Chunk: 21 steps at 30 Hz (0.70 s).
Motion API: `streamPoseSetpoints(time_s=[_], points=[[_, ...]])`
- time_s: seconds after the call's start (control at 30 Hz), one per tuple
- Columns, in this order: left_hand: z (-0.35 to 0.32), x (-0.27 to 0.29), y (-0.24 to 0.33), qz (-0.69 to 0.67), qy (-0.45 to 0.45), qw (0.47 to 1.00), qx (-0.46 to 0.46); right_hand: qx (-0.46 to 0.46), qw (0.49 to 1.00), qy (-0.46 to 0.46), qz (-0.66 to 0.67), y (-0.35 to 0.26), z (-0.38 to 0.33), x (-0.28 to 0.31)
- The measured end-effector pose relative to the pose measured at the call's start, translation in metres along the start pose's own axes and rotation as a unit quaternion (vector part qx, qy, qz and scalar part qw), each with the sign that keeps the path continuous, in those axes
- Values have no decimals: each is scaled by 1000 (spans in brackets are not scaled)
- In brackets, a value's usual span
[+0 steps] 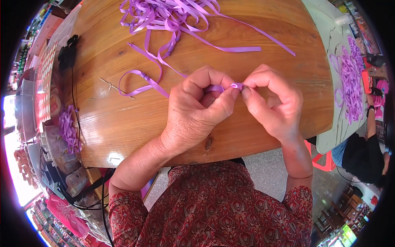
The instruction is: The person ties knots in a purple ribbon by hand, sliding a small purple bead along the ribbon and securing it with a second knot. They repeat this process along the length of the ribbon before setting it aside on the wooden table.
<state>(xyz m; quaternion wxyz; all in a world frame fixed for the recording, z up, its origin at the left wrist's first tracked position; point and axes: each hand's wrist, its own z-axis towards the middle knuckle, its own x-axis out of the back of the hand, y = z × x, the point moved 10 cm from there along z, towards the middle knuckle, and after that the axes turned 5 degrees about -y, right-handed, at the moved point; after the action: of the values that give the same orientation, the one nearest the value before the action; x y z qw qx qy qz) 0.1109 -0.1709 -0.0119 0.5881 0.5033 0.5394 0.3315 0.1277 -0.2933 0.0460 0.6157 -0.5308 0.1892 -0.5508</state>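
Ribbon (235, 86) fold pinched between both hands over wooden table (123, 123): left hand (201, 107) and right hand (271, 103) each closed on it at the fingertips. Judged mid-fold. Loose pile (164, 16) waits beyond; 1 strip (144, 84) trails left.

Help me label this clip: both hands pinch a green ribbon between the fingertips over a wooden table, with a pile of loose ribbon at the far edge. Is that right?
Not quite: the ribbon is purple, not green. The head view shows the left hand and right hand pinching it between their fingertips over the wooden table, with the pile of loose ribbon at the far edge.
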Motion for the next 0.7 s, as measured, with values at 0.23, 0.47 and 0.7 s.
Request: streamPoseSetpoints(time_s=[0.23,0.47,0.7], points=[[5,-2,-6,-80,-16,996,25,-200,935,-12,294,42,-14,-15],[6,-16,-10,-266,-115,957,17,-220,883,-22,414,41,-12,-27],[7,-19,-15,-326,-155,932,35,-221,842,-19,492,48,-13,-35]])
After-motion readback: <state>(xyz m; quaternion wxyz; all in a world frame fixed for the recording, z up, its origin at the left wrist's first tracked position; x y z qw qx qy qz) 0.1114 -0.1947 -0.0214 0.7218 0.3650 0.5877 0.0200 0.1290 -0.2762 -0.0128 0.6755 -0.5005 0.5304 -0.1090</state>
